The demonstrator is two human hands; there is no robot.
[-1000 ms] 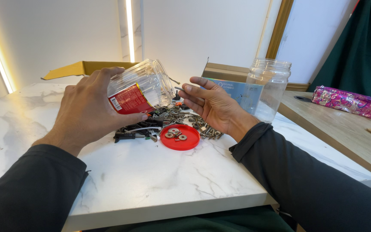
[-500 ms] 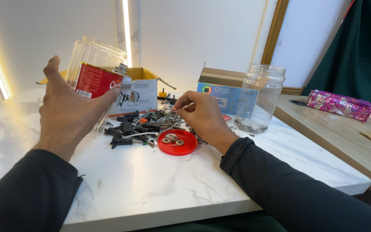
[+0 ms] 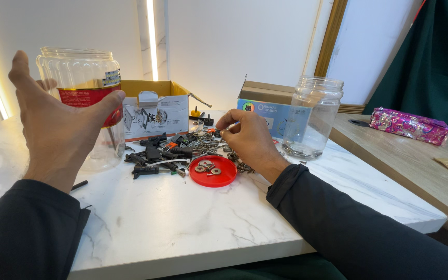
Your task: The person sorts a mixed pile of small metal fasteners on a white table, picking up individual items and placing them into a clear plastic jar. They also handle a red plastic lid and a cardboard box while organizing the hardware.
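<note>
My left hand (image 3: 60, 129) wraps a large clear ribbed plastic jar (image 3: 86, 72) with a red label. The jar stands upright on the white marble table (image 3: 172, 223), with my thumb on the label and one fingertip showing behind it. My right hand (image 3: 250, 142) reaches into a pile of small dark metal hardware (image 3: 169, 150), thumb and fingertips pinched together at the pile's far edge. Whether a piece sits between them is too small to tell. A red lid (image 3: 212, 171) holding a few washers lies just in front of my right hand.
A second clear jar (image 3: 312, 116) without a lid stands to the right, in front of a closed cardboard box (image 3: 263, 101). An open yellow and white carton (image 3: 154, 109) sits behind the pile. A pink glittery pouch (image 3: 408, 125) lies on a wooden surface (image 3: 416, 161) at the right.
The jar went from tipped over the pile to upright, and now stands on the table at the left. My right hand moved from under the jar's mouth down into the hardware pile.
</note>
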